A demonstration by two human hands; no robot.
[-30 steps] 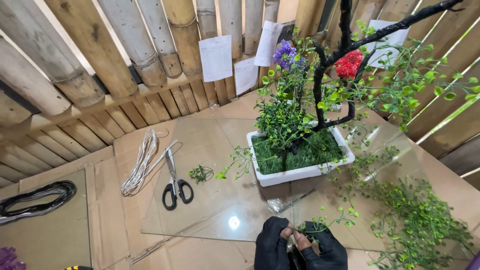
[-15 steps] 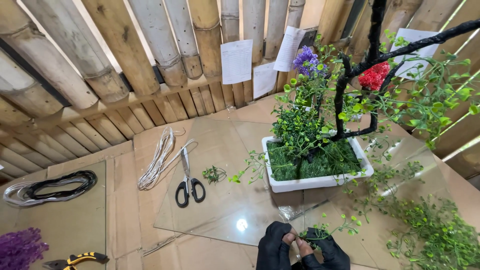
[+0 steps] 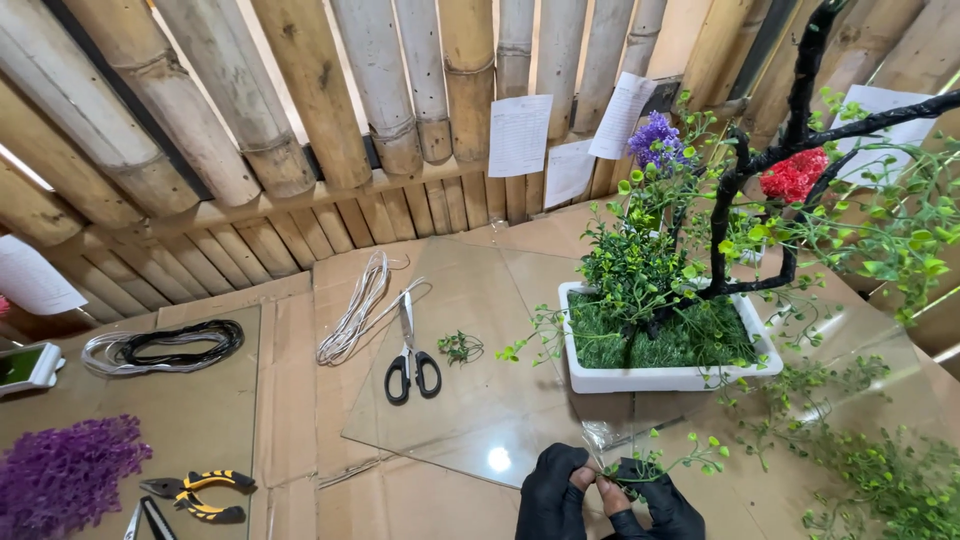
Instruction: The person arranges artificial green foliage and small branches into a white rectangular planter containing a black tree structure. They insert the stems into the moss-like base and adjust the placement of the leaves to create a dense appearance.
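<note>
Both my hands wear black gloves and meet at the bottom edge of the head view. My left hand [image 3: 553, 490] and my right hand [image 3: 650, 498] pinch the same small green leafy sprig [image 3: 668, 463], fingertips touching. Just beyond them stands a white rectangular planter [image 3: 665, 378] with artificial grass, green bushes, a black branching trunk [image 3: 722, 215], a red flower [image 3: 795, 175] and a purple flower [image 3: 655, 137]. The planter rests on a glass sheet [image 3: 480, 400].
Black-handled scissors [image 3: 410, 365], a tiny green sprig [image 3: 460, 347] and a white cord bundle [image 3: 355, 310] lie left of the planter. Farther left are black and white cable coils [image 3: 165, 345], purple foliage [image 3: 65, 475], yellow-black pliers [image 3: 195, 492]. Loose green sprigs [image 3: 880, 470] lie right. A bamboo wall stands behind.
The view has shifted left and down, bringing the pliers, purple foliage and cable coils into sight. My hands stay together on the sprig at the bottom edge.
</note>
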